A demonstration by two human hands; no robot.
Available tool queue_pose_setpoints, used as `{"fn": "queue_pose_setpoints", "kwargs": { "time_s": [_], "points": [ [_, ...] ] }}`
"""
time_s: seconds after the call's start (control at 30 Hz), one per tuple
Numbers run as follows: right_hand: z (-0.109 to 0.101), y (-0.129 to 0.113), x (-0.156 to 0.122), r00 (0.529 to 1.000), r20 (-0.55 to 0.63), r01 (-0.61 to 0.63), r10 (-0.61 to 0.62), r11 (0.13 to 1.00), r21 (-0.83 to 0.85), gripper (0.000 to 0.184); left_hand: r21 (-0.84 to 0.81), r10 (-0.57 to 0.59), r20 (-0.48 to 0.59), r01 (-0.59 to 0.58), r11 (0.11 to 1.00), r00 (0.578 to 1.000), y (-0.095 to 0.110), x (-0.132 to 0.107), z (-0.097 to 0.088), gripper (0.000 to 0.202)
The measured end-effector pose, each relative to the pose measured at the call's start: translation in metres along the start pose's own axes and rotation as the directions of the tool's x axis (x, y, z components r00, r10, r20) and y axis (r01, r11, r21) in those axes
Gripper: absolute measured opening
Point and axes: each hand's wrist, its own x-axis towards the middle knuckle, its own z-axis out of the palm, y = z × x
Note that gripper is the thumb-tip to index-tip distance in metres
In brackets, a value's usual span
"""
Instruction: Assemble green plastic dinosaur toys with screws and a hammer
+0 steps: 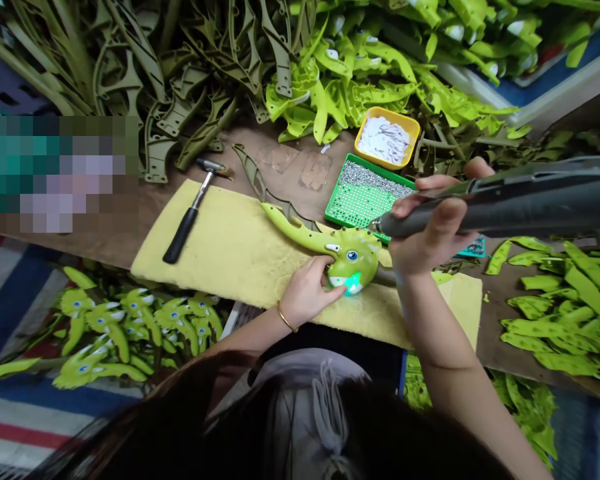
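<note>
Lime-green plastic dinosaur toy (353,267) lies on a yellow foam pad (220,280), which sits on a brown workbench (290,157). Bench is crowded: heap of olive-green plastic parts (130,87) top left, heap of lime-green plastic parts (330,87) top centre, more green pieces (565,313) on the right. Further green dinosaur pieces (120,320) lie below the bench on the left, beside striped fabric (20,313).

Toy's long axis runs diagonally across the pad: tapered, holed tail points upper left, head lower right. Blue eye faces up; teal light glows at the head's lower end.

Left hand (307,290) is closed over the head's lower left side, fingers reaching near the light, gold bangle (285,319) on the wrist. Right hand (433,230) is wrapped round the barrel of a grey electric screwdriver (480,213), whose body runs off the right edge. Its tip sits at the toy's head crest; contact too small to tell. Toy lies between both hands.

Near it: claw hammer (180,233) on the pad, green perforated tray (350,213) of screws, yellow tray (387,112) of white paper pieces.
</note>
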Motion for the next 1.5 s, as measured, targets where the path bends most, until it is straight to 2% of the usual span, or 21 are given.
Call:
{"fn": "queue_pose_setpoints", "kwargs": {
  "time_s": [0.13,0.3,0.43,0.5,0.57,0.6,0.67,0.73,0.8,0.87,0.97,1.07,1.13,1.27,1.4,1.5],
  "points": [
    [0.01,-0.022,-0.022,0.977,0.204,-0.088,0.069,0.993,0.084,0.042,0.01,0.039,-0.006,-0.039,0.999,0.999,-0.002,0.002,-0.002,0.042],
    [0.009,-0.014,-0.038,0.957,0.268,-0.149,0.107,0.979,0.141,0.044,-0.016,0.069,0.03,-0.069,0.998,0.997,0.002,0.006,-0.005,0.036],
    [0.006,-0.004,-0.045,0.916,0.383,-0.188,0.123,0.973,0.136,0.049,-0.089,0.002,0.098,0.007,0.996,0.995,0.004,0.004,-0.007,0.033],
    [0.006,-0.001,-0.049,0.898,0.42,-0.21,0.134,0.967,0.142,0.05,-0.232,-0.109,0.115,0.133,0.964,0.987,0.001,0.003,-0.014,0.04],
    [0.007,0.001,-0.052,0.894,0.425,-0.229,0.143,0.96,0.16,0.05,-0.469,-0.299,0.042,0.283,0.837,0.953,-0.004,0.006,-0.026,0.05],
    [0.007,0.002,-0.052,0.897,0.419,-0.234,0.143,0.956,0.174,0.05,-0.596,-0.404,-0.014,0.317,0.738,0.915,-0.008,0.009,-0.033,0.053],
    [0.007,0.003,-0.053,0.902,0.41,-0.237,0.138,0.95,0.202,0.051,-0.783,-0.566,-0.078,0.301,0.544,0.821,-0.013,0.018,-0.048,0.053],
    [0.007,0.003,-0.052,0.902,0.411,-0.234,0.132,0.95,0.207,0.051,-0.858,-0.622,-0.048,0.286,0.427,0.782,-0.016,0.029,-0.059,0.051],
    [0.005,0.001,-0.051,0.901,0.415,-0.222,0.127,0.957,0.189,0.05,-0.868,-0.61,0.016,0.313,0.385,0.792,-0.015,0.038,-0.065,0.048],
    [0.003,0.0,-0.049,0.899,0.42,-0.209,0.126,0.965,0.157,0.049,-0.859,-0.56,0.061,0.329,0.392,0.826,-0.011,0.045,-0.065,0.037],
    [0.0,-0.004,-0.046,0.902,0.414,-0.195,0.126,0.972,0.128,0.046,-0.863,-0.519,0.063,0.307,0.401,0.853,-0.004,0.05,-0.06,0.02],
    [-0.003,-0.007,-0.044,0.906,0.405,-0.199,0.119,0.967,0.16,0.046,-0.894,-0.543,0.047,0.278,0.352,0.838,0.0,0.053,-0.056,0.028],
    [-0.006,-0.009,-0.044,0.902,0.415,-0.211,0.118,0.96,0.186,0.047,-0.891,-0.528,0.092,0.307,0.334,0.844,0.001,0.055,-0.053,0.032],
    [-0.013,-0.015,-0.049,0.906,0.411,-0.192,0.102,0.964,0.185,0.051,-0.857,-0.479,0.156,0.359,0.369,0.864,-0.004,0.054,-0.048,0.031],
    [-0.023,-0.025,-0.059,0.897,0.419,-0.194,0.139,0.977,0.092,0.054,-0.876,-0.491,0.113,0.32,0.361,0.864,-0.007,0.045,-0.038,0.034],
    [-0.029,-0.03,-0.064,0.86,0.458,-0.274,0.226,0.961,0.041,0.052,-0.891,-0.536,0.083,0.303,0.338,0.84,-0.007,0.04,-0.03,0.035]
  ]
}}
